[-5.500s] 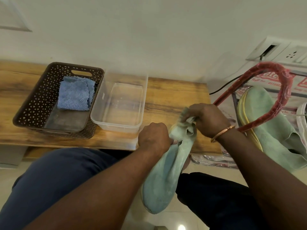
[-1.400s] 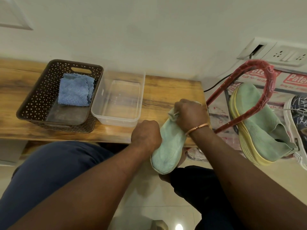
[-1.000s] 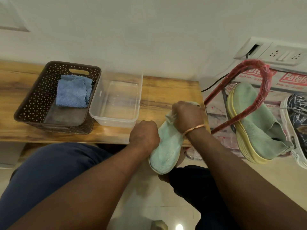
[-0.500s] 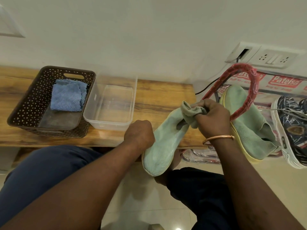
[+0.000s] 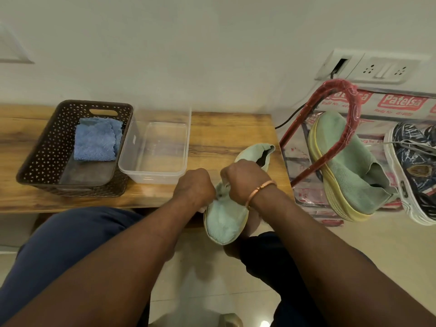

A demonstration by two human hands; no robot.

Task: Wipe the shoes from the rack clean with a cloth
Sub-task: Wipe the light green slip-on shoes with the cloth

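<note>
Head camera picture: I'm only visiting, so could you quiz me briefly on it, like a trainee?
1. True or false: the blue cloth lies on the floor.
2. The left hand grips what, while the right hand holds a pale cloth against it? A) mint-green shoe B) brown basket C) blue cloth
3. Fill in: the second green shoe sits on the red-framed ____.
Key: 1 false, it lies in the brown basket; 2 A; 3 rack.

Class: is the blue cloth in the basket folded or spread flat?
Folded. The blue cloth lies in layers, with stacked edges showing at its upper right, and covers only part of the basket floor.
</note>
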